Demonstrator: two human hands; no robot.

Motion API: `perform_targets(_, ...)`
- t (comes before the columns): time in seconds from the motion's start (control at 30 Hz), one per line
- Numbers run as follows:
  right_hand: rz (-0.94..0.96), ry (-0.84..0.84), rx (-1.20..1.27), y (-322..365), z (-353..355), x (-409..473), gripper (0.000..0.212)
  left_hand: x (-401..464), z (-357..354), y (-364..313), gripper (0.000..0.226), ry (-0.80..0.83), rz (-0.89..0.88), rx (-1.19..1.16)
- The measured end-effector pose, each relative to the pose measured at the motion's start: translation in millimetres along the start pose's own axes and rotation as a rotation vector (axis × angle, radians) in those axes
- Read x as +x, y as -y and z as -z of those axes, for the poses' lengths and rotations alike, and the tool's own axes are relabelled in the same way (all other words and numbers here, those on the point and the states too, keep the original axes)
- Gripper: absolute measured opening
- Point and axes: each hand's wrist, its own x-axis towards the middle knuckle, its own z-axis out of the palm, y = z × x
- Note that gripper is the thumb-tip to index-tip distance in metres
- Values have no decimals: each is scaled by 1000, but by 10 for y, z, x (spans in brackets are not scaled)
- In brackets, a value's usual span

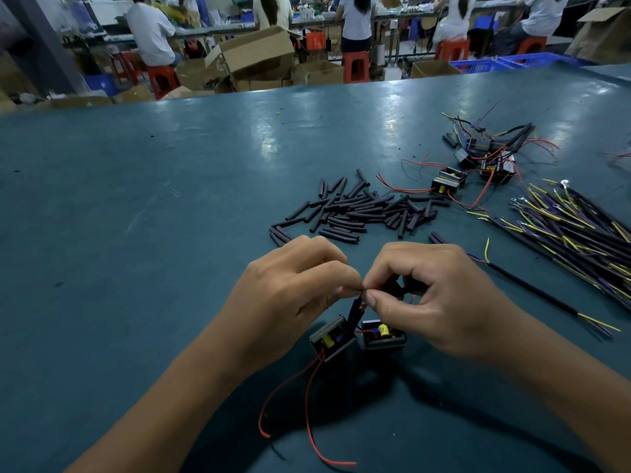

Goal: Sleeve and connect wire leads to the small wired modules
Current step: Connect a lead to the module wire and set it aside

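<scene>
My left hand (290, 295) and my right hand (433, 298) meet fingertip to fingertip over the table, both pinching the ends of thin wire leads (362, 291). A short black sleeve (355, 310) hangs on the leads just below the pinch. Under my hands hang two small black modules with yellow capacitors, one at the left (329, 339) and one at the right (382, 334). Long red leads (307, 404) trail from the left module toward me. What else my right hand's curled fingers hold is hidden.
A heap of black sleeve pieces (362, 209) lies beyond my hands. To the right lie a bundle of black cables with yellow and purple leads (573, 230), a single cable (532, 291), and more modules with red wires (485, 158). People sit at benches beyond the table edge.
</scene>
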Motion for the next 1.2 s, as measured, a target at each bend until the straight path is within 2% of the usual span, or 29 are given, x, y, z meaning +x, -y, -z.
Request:
perform_targets(0.17,2,6,4,18,9,-2,6,21,36,-38,8,83,-29,20)
perform_targets(0.33,-2,5,-30,33,-11,-17,8,-13,46,-73,12,171,147,-153)
perform_targets(0.43,-23,-13,-6,34,-18,-17,8,-10,57,-90,13,149,150,-129)
perform_targets(0.6,-42,-15,4,26,-11,-14,8,29,87,-129,19,133,28,67)
perform_targets(0.7,-49,-13,4,26,-22,-19,8,36,90,-158,19,119,-8,109)
perform_targets(1.0,-14,-16,-39,64,-14,-12,9,19,67,-175,11,123,240,-146)
perform_targets(1.1,-31,-10,-26,59,-16,-7,9,18,67,-156,12,138,230,-133)
perform_targets(1.2,-60,-8,14,42,-7,-11,8,13,81,-112,16,137,140,-96)
